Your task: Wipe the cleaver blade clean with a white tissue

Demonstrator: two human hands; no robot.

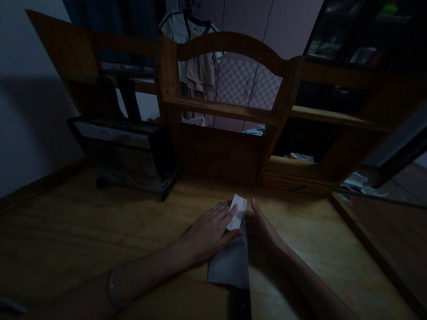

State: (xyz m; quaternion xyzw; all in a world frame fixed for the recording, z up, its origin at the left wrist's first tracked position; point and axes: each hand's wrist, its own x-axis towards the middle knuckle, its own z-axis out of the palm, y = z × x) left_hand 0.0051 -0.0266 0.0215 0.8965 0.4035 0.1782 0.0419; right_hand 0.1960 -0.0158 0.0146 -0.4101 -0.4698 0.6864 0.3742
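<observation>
A cleaver (230, 261) lies flat on the wooden desk, its black handle toward me and its broad grey blade pointing away. My left hand (209, 233) rests over the left side of the blade and holds a folded white piece, like paper or tissue (237, 213), against the far end of the blade. Its thumb stretches across the metal. To the right of the blade is my right hand (265, 231), with its fingers extended and nothing seen in it. Some of its fingers are in shadow near the blade's edge, and I cannot tell whether they touch it.
A dark box-like appliance or case (123, 150) with straps stands at the desk's back left. Behind rises a wooden shelf unit (222, 111) with small items in its right cubby. A raised wooden rim (375, 253) runs along the right side. A white cable (2, 304) lies at the lower left.
</observation>
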